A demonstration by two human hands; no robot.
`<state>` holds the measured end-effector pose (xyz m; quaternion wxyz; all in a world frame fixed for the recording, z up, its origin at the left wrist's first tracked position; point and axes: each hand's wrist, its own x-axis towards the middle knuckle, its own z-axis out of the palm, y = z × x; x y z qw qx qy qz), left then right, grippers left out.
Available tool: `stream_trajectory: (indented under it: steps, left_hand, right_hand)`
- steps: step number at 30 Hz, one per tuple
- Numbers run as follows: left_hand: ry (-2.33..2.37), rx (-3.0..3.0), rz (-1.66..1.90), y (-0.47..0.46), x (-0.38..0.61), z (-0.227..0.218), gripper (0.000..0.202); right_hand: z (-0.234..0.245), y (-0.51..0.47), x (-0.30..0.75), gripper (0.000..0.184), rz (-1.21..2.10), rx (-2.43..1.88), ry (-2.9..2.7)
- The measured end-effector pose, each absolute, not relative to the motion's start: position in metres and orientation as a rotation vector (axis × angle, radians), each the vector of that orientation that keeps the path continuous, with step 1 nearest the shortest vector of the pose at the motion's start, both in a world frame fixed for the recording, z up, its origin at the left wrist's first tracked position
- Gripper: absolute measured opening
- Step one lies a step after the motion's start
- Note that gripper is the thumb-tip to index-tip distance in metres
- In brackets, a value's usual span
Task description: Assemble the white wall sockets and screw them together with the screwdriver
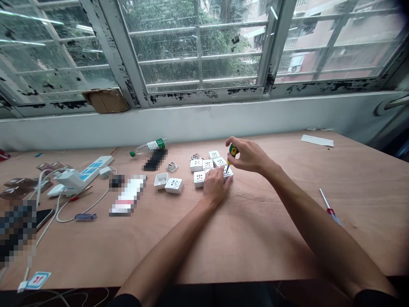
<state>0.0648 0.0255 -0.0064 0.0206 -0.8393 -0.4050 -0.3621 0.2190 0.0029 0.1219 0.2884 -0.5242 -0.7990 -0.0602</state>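
Observation:
My right hand [251, 154] grips a screwdriver [234, 149] by its green and yellow handle. Its shaft points down onto a white wall socket [228, 171] at the right end of a cluster. My left hand [215, 185] holds that socket against the table, fingers over its left part and thumb along its near side; its fingers hide part of the cluster. Several more white sockets sit close by, among them one at the front left [199, 179] and one at the back [214, 154]. Farther left lie an open white box [161, 181] and another socket [174, 185] touching it.
A second screwdriver [329, 207] lies right on the wooden table [255, 238]. Loose socket inserts [172, 166] lie behind the open box. Left are a plastic bottle [149, 146], a power strip [96, 168] with cables and a tester-like screwdriver [85, 217]. Windows stand behind.

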Motion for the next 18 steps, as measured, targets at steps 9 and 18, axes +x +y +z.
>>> stream_trajectory:
  steps: [9, 18]
  left_hand:
    - [-1.247, -2.601, -1.135, 0.0248, 0.0649, -0.0061, 0.035]
    - [-1.258, -2.599, -1.13, 0.0244, 0.0654, -0.0055, 0.037]
  right_hand:
    - [0.1231, 0.0014, 0.2199, 0.028, -0.143, -1.389, -2.151]
    - [0.1221, 0.0029, 0.2202, 0.025, -0.165, -1.429, -2.125]
